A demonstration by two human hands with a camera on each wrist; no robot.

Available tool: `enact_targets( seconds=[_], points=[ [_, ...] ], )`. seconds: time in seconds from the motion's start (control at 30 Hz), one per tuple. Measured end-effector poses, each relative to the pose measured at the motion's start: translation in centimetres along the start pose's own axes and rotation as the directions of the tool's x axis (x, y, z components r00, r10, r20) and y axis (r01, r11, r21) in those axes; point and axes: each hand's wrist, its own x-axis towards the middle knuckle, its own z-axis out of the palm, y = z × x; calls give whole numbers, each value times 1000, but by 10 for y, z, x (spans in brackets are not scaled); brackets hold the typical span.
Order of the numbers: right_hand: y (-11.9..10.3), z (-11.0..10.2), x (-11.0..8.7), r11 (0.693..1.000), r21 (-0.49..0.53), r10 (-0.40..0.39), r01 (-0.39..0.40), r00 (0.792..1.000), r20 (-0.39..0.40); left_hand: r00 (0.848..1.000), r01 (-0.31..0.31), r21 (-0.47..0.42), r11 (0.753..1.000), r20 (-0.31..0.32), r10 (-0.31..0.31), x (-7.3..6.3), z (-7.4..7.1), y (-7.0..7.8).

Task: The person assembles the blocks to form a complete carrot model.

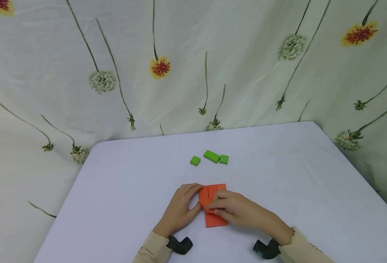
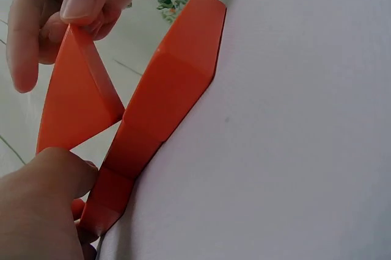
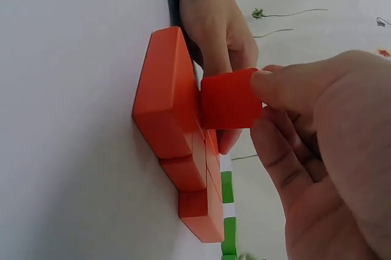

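Several orange blocks (image 1: 215, 221) lie flat side by side on the white table, forming one shape with thin seams. My right hand (image 1: 236, 209) pinches a triangular orange block (image 2: 79, 101) between thumb and fingers, just over that shape. In the left wrist view, the triangle stands tilted up on edge, its lower corner at the flat blocks. At the left side of the shape rests my left hand (image 1: 181, 209), thumb and fingers spread, touching the blocks' edge. The right wrist view shows the triangle edge-on, hiding part of the left hand.
Beyond the orange shape lie a long green block (image 1: 211, 156) and two small green blocks, one (image 1: 195, 160) on its left and one (image 1: 223, 159) on its right. A flower-patterned cloth (image 1: 180, 98) hangs behind the white table (image 1: 131, 175).
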Motion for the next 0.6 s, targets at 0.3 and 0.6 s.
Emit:
enact_targets(
  seconds=[0.3, 0.6],
  points=[
    [-5, 3, 0, 993, -72, 84, -89, 994, -68, 1000, -6, 18, 1000, 12, 5, 2, -2, 1],
    [-3, 9, 0, 984, -133, 120, -117, 993, 13, 1000, -22, 23, 999, -1, 22, 0, -1, -1]
  ],
)
